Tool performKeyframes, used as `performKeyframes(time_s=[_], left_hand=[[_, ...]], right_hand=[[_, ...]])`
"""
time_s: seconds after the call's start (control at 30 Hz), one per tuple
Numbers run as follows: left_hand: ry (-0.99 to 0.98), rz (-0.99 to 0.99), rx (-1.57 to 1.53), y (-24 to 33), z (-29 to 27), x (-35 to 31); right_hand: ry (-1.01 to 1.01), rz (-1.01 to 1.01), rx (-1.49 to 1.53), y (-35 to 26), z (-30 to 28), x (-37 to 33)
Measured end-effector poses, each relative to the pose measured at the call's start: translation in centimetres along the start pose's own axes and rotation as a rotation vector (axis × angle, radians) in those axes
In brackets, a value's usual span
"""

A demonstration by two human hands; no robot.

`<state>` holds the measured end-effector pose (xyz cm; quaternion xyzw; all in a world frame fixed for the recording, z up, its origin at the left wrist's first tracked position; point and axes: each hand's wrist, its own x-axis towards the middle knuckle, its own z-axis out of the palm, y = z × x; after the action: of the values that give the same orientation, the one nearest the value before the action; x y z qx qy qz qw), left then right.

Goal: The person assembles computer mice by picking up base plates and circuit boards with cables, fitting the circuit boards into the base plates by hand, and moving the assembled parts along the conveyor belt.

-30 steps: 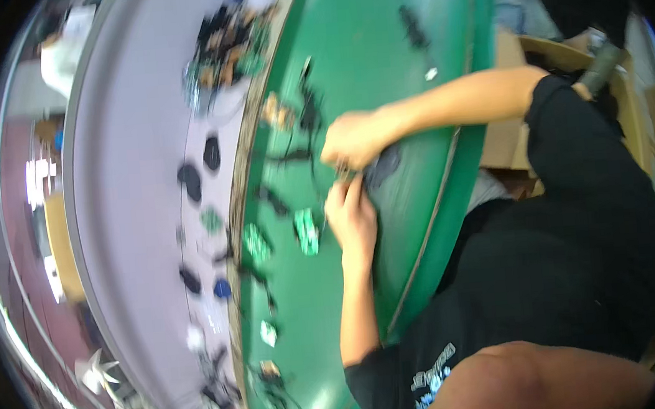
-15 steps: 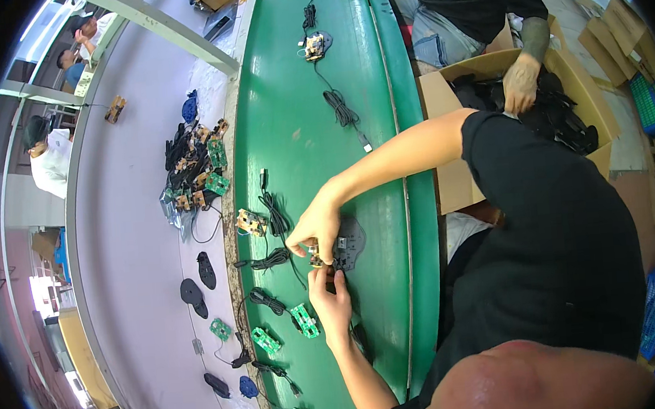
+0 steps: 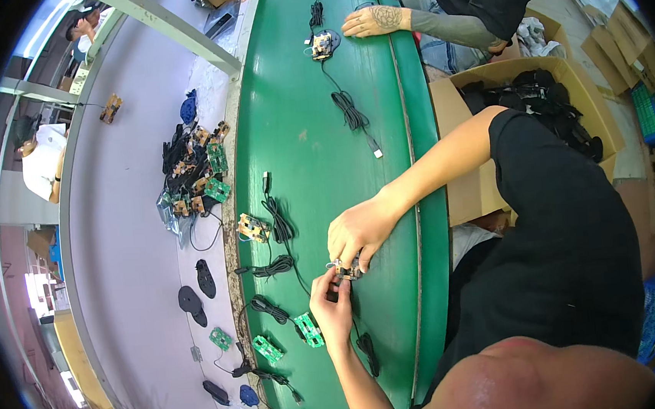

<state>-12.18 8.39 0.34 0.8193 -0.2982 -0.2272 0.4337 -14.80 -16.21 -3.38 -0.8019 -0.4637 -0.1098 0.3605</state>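
Barely shifted since half a second ago: left hand [image 3: 334, 305] and right hand [image 3: 360, 233] pinched shut on small circuit board [image 3: 346, 270] above green tabletop [image 3: 314, 129]. Could slip or snag on coiled black cable [image 3: 279, 227] nearby. Open brown cardboard box [image 3: 518, 82] at right, beside tabletop edge.
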Motion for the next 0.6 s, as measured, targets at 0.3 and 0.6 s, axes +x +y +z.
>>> performKeyframes(time_s=[0.3, 0.6], left_hand=[[0.007, 0.006, -0.025, 0.3, 0.3, 0.2], [0.122, 0.132, 0.503, 3.4, 1.9, -0.3]], right_hand=[[-0.01, 0.097, -0.117, -1.1, 0.2, -1.0], [-0.007, 0.142, -0.263, -2.0, 0.6, -0.8]])
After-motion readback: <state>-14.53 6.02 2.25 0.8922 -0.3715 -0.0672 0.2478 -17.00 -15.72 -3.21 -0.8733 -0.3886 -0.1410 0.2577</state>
